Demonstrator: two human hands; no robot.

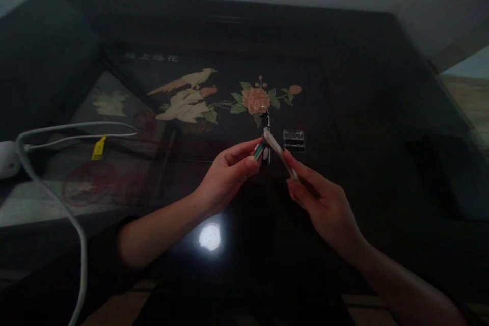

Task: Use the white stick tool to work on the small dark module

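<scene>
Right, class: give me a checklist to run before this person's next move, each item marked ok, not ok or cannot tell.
1. Left hand holding the green-striped piece: ok.
2. Right hand holding the slim pale piece: ok.
3. Both pieces touching: cannot tell; they meet in view.
4. Small clear case lying on the table: ok.
5. White cable away from both hands: ok.
6. Bright, even light: not ok; the scene is dim.

Pinching a small green, white and dark piece (259, 151) in the bare left hand (229, 174), above the middle of a glossy black surface (362, 137); holding a slim off-white bar (275, 144) in the right hand (321, 199), angled toward the piece; showing a small clear rectangular case (294, 141) just beyond, and a looped white cable (83, 257) with a yellow tag (99, 147) toward the left edge
</scene>
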